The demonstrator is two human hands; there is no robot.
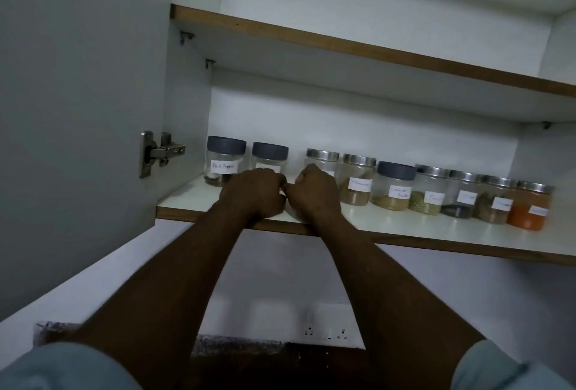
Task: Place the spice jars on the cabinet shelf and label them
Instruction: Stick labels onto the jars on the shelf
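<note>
Hands curled close together at the front of the spice shelf.
The left hand [254,193] and right hand [314,194] are both curled tight, knuckles almost touching, wrists on the edge of the shelf [436,229], arms reaching up. They may be pinching a tiny label between them, but I cannot tell if anything is in there. Just behind them the spice jars [392,187] stand in one row on the shelf, from the Black Pepper jar [225,162] at the left to the orange jar [530,209] at the right. White labels face out so the names can be read.
</note>
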